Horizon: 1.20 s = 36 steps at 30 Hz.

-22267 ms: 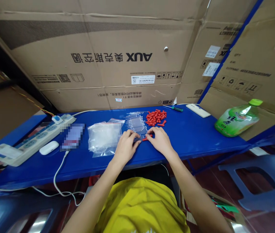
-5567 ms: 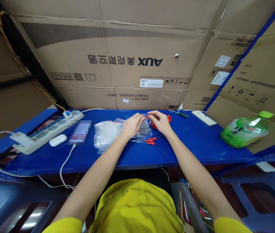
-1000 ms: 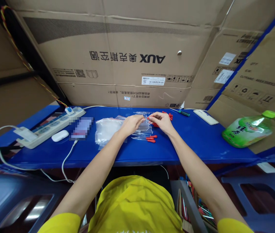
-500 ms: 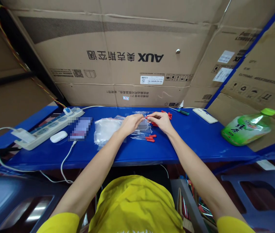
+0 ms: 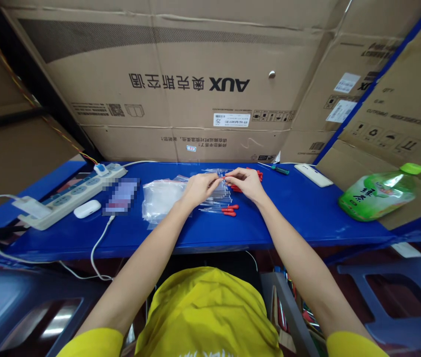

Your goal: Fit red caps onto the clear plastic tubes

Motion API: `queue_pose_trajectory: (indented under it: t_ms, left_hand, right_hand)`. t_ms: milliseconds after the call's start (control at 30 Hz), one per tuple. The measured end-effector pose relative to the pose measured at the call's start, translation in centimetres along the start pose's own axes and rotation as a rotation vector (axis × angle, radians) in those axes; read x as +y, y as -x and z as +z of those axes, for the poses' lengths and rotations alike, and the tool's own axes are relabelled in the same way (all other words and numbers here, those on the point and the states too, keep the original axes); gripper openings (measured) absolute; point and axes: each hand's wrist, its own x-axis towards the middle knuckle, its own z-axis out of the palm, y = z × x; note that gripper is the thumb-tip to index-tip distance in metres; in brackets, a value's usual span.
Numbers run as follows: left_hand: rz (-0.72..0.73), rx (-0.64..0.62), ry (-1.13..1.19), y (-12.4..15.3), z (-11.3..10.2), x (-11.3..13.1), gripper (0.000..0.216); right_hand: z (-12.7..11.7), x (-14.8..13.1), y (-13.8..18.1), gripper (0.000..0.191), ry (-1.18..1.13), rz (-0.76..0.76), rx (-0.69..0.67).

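Note:
My left hand point(image 5: 200, 189) and my right hand point(image 5: 246, 183) meet fingertip to fingertip over the blue tabletop. The fingers of my left hand are closed on a thin glass dropper tube, mostly hidden by them. A red rubber bulb point(image 5: 224, 177) is pinched in my right fingertips, its end toward the left hand. Beneath both hands lies a pile of clear glass tubes point(image 5: 216, 199). Several droppers fitted with red bulbs point(image 5: 230, 210) rest in front of the pile. More red bulbs point(image 5: 259, 175) lie behind my right hand.
Clear plastic bags point(image 5: 162, 198) lie left of the tubes. Farther left are a phone point(image 5: 122, 196), a white case point(image 5: 87, 208) and a power strip point(image 5: 73, 197). A screwdriver point(image 5: 279, 169), a white phone-like object point(image 5: 313, 175) and a green bottle point(image 5: 377, 195) are at right. Cardboard point(image 5: 181, 49) stands behind.
Both hands stay together in nearly the same place, with the fingertips shifting slightly around the bulb. The whole view has moved a little.

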Motion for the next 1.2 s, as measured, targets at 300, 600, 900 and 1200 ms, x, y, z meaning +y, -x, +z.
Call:
queue_pose_trajectory:
  t_ms: [300,600,900,1200]
  left_hand:
    - [-0.065,0.012,0.025,-0.1,-0.2,0.8,0.053]
    - [-0.135,0.009,0.089,0.2,-2.0,-0.8,0.046]
    - [0.096,-0.423,0.286,0.3,-2.6,-1.8,0.010]
    - [0.066,-0.518,0.310,0.7,-1.8,-2.7,0.015]
  right_hand:
    - [0.2,0.1,0.3,0.044,0.095,-0.057,0.085]
    - [-2.4,-2.0,1.4,0.035,0.177,0.116,-0.294]
    - [-2.8,-2.0,1.7,0.033,0.240,0.202,-0.536]
    - [-2.8,-1.3,1.8,0.030,0.367,0.215,-0.626]
